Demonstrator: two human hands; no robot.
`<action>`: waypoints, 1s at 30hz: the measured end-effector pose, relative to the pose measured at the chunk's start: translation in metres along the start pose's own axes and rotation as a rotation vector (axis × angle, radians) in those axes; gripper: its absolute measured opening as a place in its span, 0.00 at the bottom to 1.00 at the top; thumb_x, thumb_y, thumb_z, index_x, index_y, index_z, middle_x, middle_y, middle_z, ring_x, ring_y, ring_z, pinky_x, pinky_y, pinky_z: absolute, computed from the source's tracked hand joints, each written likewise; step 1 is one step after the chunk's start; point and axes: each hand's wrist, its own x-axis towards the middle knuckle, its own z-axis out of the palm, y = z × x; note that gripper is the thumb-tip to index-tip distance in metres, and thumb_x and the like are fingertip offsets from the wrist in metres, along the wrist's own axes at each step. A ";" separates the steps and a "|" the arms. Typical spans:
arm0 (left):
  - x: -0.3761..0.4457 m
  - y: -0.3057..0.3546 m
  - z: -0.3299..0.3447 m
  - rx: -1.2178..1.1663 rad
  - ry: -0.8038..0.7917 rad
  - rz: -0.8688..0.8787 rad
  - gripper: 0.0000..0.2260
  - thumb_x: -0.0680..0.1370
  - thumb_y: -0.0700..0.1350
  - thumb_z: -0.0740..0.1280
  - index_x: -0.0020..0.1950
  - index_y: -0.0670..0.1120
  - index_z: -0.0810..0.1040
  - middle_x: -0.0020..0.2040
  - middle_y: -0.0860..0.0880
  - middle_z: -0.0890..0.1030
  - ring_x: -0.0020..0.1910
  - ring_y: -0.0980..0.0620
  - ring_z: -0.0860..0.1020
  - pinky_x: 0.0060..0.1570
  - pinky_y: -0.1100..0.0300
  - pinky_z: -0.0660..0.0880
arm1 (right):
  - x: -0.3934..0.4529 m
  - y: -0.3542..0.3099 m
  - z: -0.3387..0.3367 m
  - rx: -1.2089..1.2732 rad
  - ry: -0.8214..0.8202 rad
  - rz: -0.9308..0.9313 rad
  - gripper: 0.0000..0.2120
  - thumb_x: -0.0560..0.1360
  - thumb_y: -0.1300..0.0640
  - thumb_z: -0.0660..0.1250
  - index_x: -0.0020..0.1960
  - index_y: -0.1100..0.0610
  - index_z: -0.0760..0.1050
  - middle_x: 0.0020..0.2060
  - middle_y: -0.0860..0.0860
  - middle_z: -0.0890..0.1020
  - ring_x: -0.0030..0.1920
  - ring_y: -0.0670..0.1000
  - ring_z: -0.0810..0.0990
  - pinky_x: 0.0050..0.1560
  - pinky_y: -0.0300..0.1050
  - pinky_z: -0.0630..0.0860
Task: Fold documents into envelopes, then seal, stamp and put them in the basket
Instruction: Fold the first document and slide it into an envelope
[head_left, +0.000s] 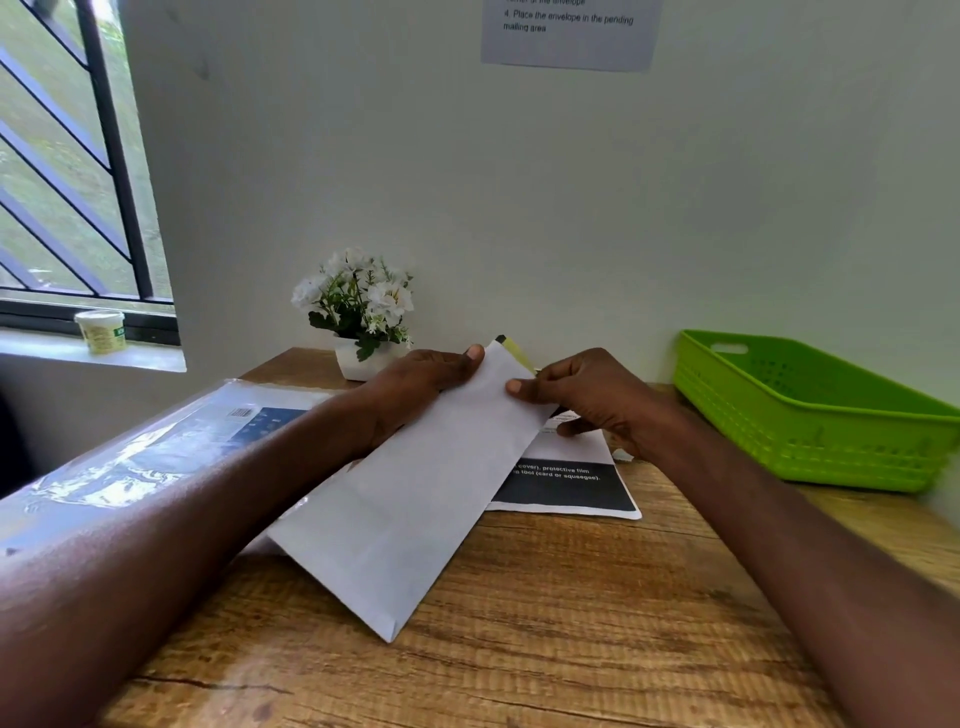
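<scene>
1. Pale walls are enclosing the scene, with a barred window (67, 156) sitting at the left and a printed instruction sheet (570, 31) hanging at the top.
2. A wooden desk (519, 623) is filling the lower part of the view and is carrying all task items.
3. A clear plastic-wrapped pack (156, 447) is lying at the desk's left edge, partly under the left forearm.
4. A green plastic basket (810, 415) is sitting at the right rear of the desk, well apart from the hands.
5. A long white envelope (415, 493) is lying tilted across the desk centre, its near corner resting on the wood and its far end raised toward the wall.
6. A printed document (566, 483) with a black band is lying flat beneath the envelope's right side.
7. A potted white-flower plant (363, 317) is standing against the wall behind the hands.
8. The left hand (415, 389) is gripping the envelope's far left edge, thumb on top.
9. The right hand (587, 400) is pinching the envelope's far right edge, thumb on top.
10. A white tub (101, 330) is standing on the windowsill.
</scene>
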 end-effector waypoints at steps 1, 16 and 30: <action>0.001 0.000 0.000 0.008 0.008 0.002 0.23 0.82 0.57 0.67 0.60 0.37 0.84 0.54 0.37 0.87 0.46 0.42 0.87 0.45 0.53 0.85 | 0.000 0.000 -0.001 0.008 -0.004 0.003 0.16 0.67 0.44 0.81 0.45 0.56 0.88 0.41 0.50 0.88 0.45 0.49 0.84 0.44 0.46 0.78; -0.002 0.003 0.003 -0.184 0.000 -0.018 0.07 0.82 0.38 0.68 0.56 0.37 0.84 0.52 0.37 0.86 0.46 0.43 0.86 0.50 0.49 0.84 | -0.003 -0.007 0.005 0.433 0.057 0.076 0.16 0.70 0.67 0.78 0.56 0.63 0.81 0.47 0.59 0.85 0.41 0.55 0.85 0.41 0.48 0.84; 0.002 0.001 -0.004 -0.109 0.072 0.105 0.10 0.78 0.33 0.68 0.50 0.43 0.88 0.48 0.41 0.87 0.45 0.46 0.85 0.46 0.54 0.83 | -0.001 -0.005 0.012 0.577 -0.057 0.067 0.11 0.74 0.75 0.69 0.50 0.64 0.84 0.41 0.57 0.86 0.38 0.51 0.86 0.39 0.43 0.84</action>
